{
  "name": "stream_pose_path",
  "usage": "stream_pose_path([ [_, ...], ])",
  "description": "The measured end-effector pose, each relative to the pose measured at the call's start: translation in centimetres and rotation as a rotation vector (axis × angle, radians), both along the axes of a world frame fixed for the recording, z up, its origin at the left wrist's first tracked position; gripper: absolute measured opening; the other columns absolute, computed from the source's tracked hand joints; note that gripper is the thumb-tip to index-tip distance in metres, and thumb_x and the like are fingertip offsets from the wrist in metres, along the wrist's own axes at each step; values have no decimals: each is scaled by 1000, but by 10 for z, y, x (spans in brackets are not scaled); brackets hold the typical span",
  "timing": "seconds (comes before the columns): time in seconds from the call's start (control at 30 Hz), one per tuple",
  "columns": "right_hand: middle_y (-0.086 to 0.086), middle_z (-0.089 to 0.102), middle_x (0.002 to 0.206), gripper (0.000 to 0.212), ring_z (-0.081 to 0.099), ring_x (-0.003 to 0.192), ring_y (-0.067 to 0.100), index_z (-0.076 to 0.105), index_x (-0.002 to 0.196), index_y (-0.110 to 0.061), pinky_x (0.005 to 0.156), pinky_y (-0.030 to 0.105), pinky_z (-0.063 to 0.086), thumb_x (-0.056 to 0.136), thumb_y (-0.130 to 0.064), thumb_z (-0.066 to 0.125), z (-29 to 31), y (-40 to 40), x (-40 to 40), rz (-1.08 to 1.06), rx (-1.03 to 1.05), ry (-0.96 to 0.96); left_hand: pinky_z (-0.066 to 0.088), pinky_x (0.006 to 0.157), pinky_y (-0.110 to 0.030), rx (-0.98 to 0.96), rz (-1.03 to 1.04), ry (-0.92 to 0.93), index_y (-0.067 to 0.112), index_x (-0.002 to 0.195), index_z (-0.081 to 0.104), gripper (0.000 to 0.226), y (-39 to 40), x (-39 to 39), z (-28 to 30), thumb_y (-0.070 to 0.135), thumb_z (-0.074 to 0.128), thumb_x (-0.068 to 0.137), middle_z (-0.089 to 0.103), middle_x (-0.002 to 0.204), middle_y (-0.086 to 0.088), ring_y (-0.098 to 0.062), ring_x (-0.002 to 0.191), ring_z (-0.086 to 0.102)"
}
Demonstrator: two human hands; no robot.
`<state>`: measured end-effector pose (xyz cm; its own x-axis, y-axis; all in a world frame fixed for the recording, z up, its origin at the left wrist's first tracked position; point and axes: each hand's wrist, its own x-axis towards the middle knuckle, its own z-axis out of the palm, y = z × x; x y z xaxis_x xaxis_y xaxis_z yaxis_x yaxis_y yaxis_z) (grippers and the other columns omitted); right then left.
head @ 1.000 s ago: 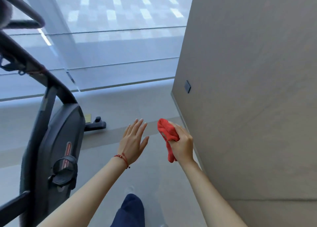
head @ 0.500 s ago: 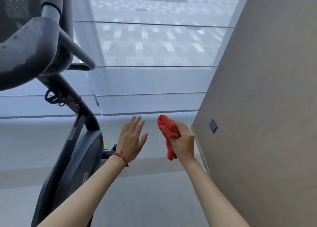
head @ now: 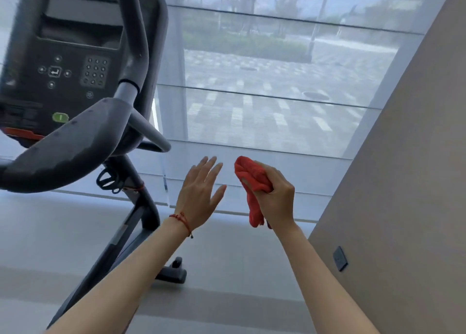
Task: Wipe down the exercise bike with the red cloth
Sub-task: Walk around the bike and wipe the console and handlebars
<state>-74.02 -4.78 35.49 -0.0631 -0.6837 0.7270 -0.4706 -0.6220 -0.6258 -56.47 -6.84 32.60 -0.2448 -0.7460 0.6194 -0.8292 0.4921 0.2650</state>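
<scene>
Head view, one entry.

Exercise bike (head: 75,137): left of frame. Over the past second the view has swung upward; where only the lower frame and flywheel cover showed, the console (head: 63,46), with its keypad and green button, and the padded handlebar (head: 65,154) now fill the upper left. The base foot (head: 174,273) sits on the floor (head: 227,270).

Right hand (head: 274,200): fingers closed around the red cloth (head: 252,180), which is bunched, a tail hanging below the fist. Grip and pose unchanged across the second. Cloth is in the air, well apart from the bike, nearer the wall (head: 403,182) than the handlebar.

Left hand (head: 199,195): fingers spread, palm forward, holding nothing, just beside the cloth hand but not touching it. A red string bracelet (head: 181,220) on the wrist.

Window (head: 277,81): sheer blind, paving beyond.

Status, as a judgement: no wiping has begun. The raised view suggests the console and handlebar are being sized up as first surfaces; the cloth hand would have to travel left and up to reach them.
</scene>
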Motion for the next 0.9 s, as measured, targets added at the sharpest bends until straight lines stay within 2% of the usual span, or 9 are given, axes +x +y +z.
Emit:
stream_pose_path([
  [0.37,-9,65,97,29,65,93,18,70,106,-9,84,17,47,77,-8,76,92,-58,8,78,-178,10,30,103,-51,-239,64,19,1,128,46,52,-33,14,110,36,37,91,44,135,-20,-34,128,34],
  [0.5,-12,65,95,28,65,91,15,70,105,-13,83,22,50,77,-9,77,130,-69,21,82,-249,18,28,104,-48,-349,61,-53,0,127,46,51,-40,28,157,36,38,91,46,134,-20,-34,128,34],
  [0.73,-12,63,97,30,61,91,7,70,106,-12,83,9,43,77,-18,76,173,-82,62,94,-353,57,26,103,-49,-430,86,-133,0,128,45,55,-47,90,221,38,35,90,45,134,-20,-33,128,33],
  [0.9,-12,63,97,31,62,91,7,70,106,-13,84,9,43,77,-14,78,186,-91,99,100,-367,79,25,105,-48,-461,76,-151,-1,128,45,53,-61,149,231,36,34,91,44,135,-20,-32,129,31],
])
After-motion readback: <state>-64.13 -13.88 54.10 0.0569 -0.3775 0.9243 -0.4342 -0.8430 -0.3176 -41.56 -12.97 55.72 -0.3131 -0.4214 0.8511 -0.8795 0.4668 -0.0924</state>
